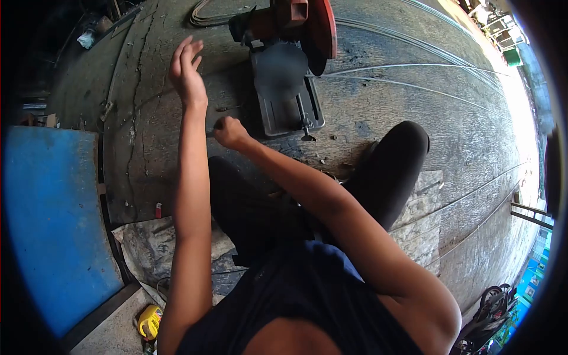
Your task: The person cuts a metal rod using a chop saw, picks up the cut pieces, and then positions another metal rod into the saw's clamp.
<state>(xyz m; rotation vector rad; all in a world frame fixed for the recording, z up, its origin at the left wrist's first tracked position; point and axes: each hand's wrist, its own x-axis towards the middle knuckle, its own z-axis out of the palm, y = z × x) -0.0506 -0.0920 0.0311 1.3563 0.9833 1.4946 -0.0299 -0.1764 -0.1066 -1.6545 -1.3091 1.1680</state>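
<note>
My left hand (189, 74) is raised at the upper left with its fingers apart and nothing in it. Below and to its right, my right hand (231, 132) is curled closed over the floor; what it holds, if anything, is too dark and small to make out. Just right of both hands stands a cut-off saw with a red guard (329, 29) and a dark metal base (274, 120). A small clamp handle (307, 137) sticks out at the near end of the base. Neither hand touches the saw.
Long thin metal rods (408, 39) run across the floor (378, 100) from the saw to the right. A blue panel (53, 219) stands at the left, a yellow tape measure (149, 322) at the lower left. A red lighter-like object (158, 210) lies near the panel.
</note>
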